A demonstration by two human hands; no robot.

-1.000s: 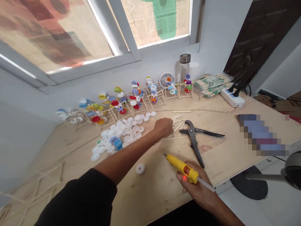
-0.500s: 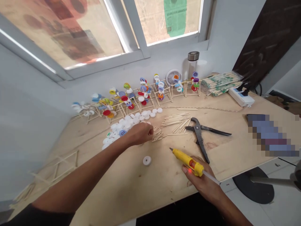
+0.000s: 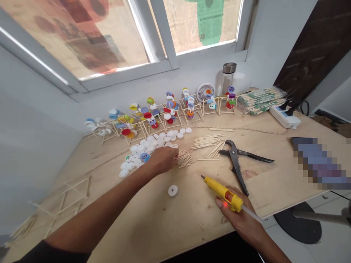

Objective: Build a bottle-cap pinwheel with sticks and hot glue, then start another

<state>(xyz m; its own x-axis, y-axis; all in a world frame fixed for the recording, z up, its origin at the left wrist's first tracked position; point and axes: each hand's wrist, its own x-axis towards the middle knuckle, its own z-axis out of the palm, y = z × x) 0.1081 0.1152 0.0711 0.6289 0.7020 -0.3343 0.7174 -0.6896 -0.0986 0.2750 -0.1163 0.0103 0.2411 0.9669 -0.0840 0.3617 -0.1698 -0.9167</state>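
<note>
Yellow glue gun, nozzle aimed up-left, clenched in right hand; left hand curled against wooden sticks.

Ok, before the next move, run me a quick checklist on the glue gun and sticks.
1. Glue gun held in right hand: ok, red light lit.
2. Glue stick in the back of the gun: ok.
3. Glue at the nozzle: cannot tell, too small to see.
4. Short sticks within reach of left hand: ok.
5. Left hand holding a stick: cannot tell, its fingers are hidden.
</note>
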